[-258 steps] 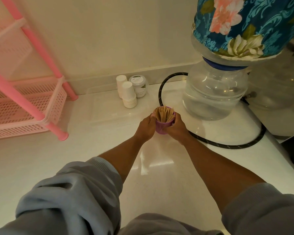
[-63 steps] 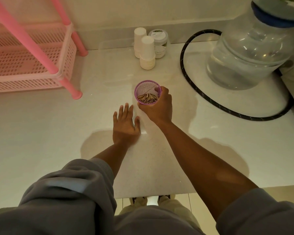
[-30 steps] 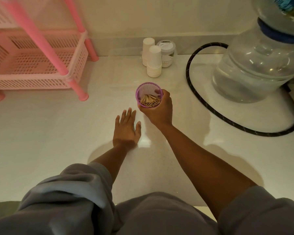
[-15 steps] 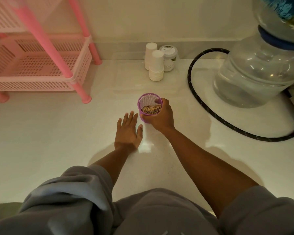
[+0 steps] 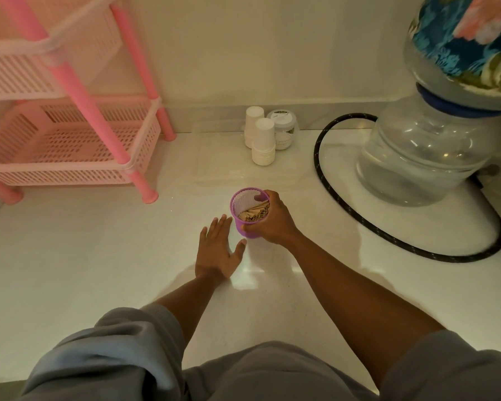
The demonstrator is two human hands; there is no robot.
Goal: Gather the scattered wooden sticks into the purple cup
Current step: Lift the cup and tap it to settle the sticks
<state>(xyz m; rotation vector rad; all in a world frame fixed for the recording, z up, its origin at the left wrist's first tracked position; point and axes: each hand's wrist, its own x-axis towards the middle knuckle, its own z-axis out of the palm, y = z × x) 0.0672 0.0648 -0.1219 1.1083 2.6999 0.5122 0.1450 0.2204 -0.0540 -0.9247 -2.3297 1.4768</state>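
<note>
On the glossy white table (image 5: 70,256), the right hand (image 5: 272,221) wraps around a purple cup (image 5: 248,212) with mesh walls, tilted toward the camera, flat wooden sticks (image 5: 255,213) bundled inside. Just beside it, the left hand (image 5: 217,251) lies flat, fingers spread. Behind stand two stacks of white paper cups (image 5: 262,141), one lidded jar (image 5: 282,128), a clear water bottle (image 5: 425,157), a looped black hose (image 5: 330,183) and a pink perforated plastic rack (image 5: 70,140).

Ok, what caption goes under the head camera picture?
Right hand holds purple cup of sticks; left hand flat on counter.
</note>
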